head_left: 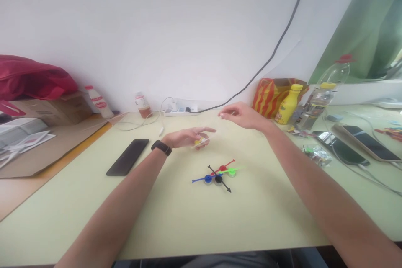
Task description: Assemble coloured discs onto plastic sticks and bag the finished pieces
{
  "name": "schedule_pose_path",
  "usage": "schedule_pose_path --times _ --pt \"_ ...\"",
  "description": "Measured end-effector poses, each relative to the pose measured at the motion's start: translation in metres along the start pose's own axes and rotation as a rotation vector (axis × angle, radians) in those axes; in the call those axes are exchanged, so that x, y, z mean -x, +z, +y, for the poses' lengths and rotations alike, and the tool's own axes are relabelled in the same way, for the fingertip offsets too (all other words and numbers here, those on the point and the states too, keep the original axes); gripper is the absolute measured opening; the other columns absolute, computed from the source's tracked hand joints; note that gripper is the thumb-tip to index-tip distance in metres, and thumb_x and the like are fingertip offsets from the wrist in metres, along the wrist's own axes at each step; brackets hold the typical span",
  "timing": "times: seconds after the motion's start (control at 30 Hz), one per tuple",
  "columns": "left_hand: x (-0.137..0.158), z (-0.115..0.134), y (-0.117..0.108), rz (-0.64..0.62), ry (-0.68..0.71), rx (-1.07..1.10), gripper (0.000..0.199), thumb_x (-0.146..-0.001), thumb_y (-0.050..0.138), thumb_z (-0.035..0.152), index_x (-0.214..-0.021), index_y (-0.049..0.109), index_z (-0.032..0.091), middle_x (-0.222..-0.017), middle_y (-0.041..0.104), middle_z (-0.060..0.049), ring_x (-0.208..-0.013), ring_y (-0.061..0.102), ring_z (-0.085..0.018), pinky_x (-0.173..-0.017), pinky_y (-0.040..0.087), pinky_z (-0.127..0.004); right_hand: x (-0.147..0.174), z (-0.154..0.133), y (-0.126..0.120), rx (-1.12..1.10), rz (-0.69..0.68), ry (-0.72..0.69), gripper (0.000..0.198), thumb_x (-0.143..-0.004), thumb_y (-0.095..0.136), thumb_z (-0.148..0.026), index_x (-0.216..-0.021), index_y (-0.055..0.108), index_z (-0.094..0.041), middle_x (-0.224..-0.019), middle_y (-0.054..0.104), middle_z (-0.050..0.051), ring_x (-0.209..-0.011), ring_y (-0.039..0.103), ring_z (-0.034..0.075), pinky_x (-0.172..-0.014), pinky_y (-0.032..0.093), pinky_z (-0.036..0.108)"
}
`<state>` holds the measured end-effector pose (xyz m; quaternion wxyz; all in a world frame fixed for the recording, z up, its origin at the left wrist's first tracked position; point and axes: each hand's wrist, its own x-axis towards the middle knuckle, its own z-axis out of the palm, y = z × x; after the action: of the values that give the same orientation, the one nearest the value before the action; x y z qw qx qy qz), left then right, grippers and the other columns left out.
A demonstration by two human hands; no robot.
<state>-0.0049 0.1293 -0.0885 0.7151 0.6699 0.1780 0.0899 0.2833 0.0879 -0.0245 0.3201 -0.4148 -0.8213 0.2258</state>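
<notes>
Around a small yellow and whitish piece (199, 142), the fingers of my left hand (185, 137) are curled, with the index finger stretched to the right. Blur hides the piece's exact shape. My right hand (243, 116) hovers to the right and farther back, its thumb and fingertips pinched together; what they hold, if anything, I cannot make out. Nearer to me on the table lie arrow spinners on small round bases: a blue spinner (208, 179), a black spinner (218, 180), a red spinner (222, 168) and a green spinner (232, 171). Their arrows cross.
A black phone (127, 157) lies left of my wrist. Behind are a power strip (179, 111) and a drink bottle (143, 105). To the right stand a striped bag (264, 96), a yellow bottle (288, 105), phones (342, 148) with cables and a crumpled clear wrapper (318, 155).
</notes>
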Motion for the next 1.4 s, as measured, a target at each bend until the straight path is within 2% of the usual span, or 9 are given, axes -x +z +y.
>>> schedule_pose_path --times 0.13,0.23,0.33,0.5,0.6,0.7,0.83,0.97,1.4 --pt "0.005 -0.003 -0.007 0.032 -0.01 -0.016 0.071 -0.091 0.064 0.035 -0.157 0.041 0.023 -0.106 0.056 -0.01 -0.093 0.053 -0.022 -0.077 0.042 -0.032 0.002 0.015 -0.008 0.112 -0.2 0.143 0.025 -0.092 0.063 -0.041 -0.094 0.078 -0.02 -0.099 0.078 0.008 -0.089 0.068 0.022 -0.071 0.049 0.029" --pt "0.009 -0.004 -0.013 0.064 -0.014 -0.017 0.069 -0.094 0.063 0.038 -0.157 0.042 0.023 -0.107 0.057 -0.01 -0.092 0.054 -0.021 -0.077 0.042 -0.032 0.005 0.024 -0.005 0.115 -0.578 0.235 0.024 -0.084 0.074 -0.041 -0.093 0.08 -0.021 -0.099 0.078 0.008 -0.087 0.07 0.022 -0.067 0.049 0.027" --pt "0.013 -0.005 -0.017 0.1 0.003 -0.023 0.065 -0.097 0.06 0.044 -0.156 0.044 0.022 -0.109 0.059 -0.012 -0.091 0.054 -0.021 -0.077 0.041 -0.031 0.005 0.027 0.011 0.037 -0.898 0.218 0.034 -0.075 0.082 -0.047 -0.096 0.082 -0.019 -0.098 0.079 0.008 -0.087 0.071 0.022 -0.071 0.05 0.027" --pt "0.014 -0.003 -0.017 0.095 0.017 -0.028 0.065 -0.099 0.058 0.047 -0.157 0.044 0.021 -0.113 0.059 -0.013 -0.091 0.052 -0.02 -0.076 0.04 -0.03 -0.001 0.02 0.038 -0.006 -1.087 0.213 0.043 -0.063 0.089 -0.049 -0.09 0.081 -0.017 -0.083 0.078 0.004 -0.08 0.069 0.019 -0.073 0.049 0.026" --pt "0.014 -0.003 -0.017 0.086 0.015 -0.022 0.064 -0.1 0.057 0.047 -0.157 0.043 0.021 -0.113 0.057 -0.013 -0.092 0.05 -0.021 -0.077 0.039 -0.03 0.001 0.012 0.028 -0.027 -1.01 0.143 0.037 -0.07 0.085 -0.049 -0.087 0.08 -0.017 -0.083 0.077 0.004 -0.079 0.068 0.018 -0.071 0.048 0.026" --pt "0.014 -0.004 -0.018 0.06 0.014 0.003 0.066 -0.101 0.055 0.052 -0.157 0.042 0.022 -0.111 0.057 -0.012 -0.089 0.049 -0.02 -0.076 0.038 -0.031 0.007 0.002 -0.002 -0.076 -0.801 0.082 0.034 -0.082 0.077 -0.05 -0.093 0.08 -0.018 -0.086 0.076 0.006 -0.079 0.068 0.018 -0.07 0.049 0.027" --pt "0.013 -0.007 -0.02 0.042 0.008 0.012 0.067 -0.102 0.049 0.059 -0.157 0.043 0.022 -0.108 0.057 -0.011 -0.084 0.048 -0.019 -0.077 0.037 -0.032 0.019 -0.007 -0.044 -0.073 -0.354 0.069 0.038 -0.082 0.077 -0.055 -0.096 0.081 -0.02 -0.086 0.074 0.006 -0.081 0.066 0.02 -0.072 0.05 0.031" --pt "0.012 -0.008 -0.019 0.034 0.011 0.004 0.068 -0.102 0.047 0.061 -0.156 0.045 0.021 -0.109 0.057 -0.012 -0.087 0.048 -0.021 -0.077 0.037 -0.032 0.024 -0.007 -0.057 -0.1 0.056 0.094 0.047 -0.078 0.08 -0.06 -0.097 0.081 -0.018 -0.091 0.076 0.01 -0.087 0.066 0.025 -0.074 0.051 0.036" --pt "-0.003 0.0 0.007 -0.003 0.077 0.047 0.076 -0.095 0.054 0.064 -0.156 0.042 0.02 -0.105 0.052 -0.011 -0.085 0.045 -0.022 -0.076 0.036 -0.033 -0.001 -0.004 0.007 -0.053 -0.057 -0.031 0.03 -0.083 0.071 -0.042 -0.093 0.084 -0.017 -0.095 0.075 0.007 -0.077 0.062 0.019 -0.064 0.044 0.029"
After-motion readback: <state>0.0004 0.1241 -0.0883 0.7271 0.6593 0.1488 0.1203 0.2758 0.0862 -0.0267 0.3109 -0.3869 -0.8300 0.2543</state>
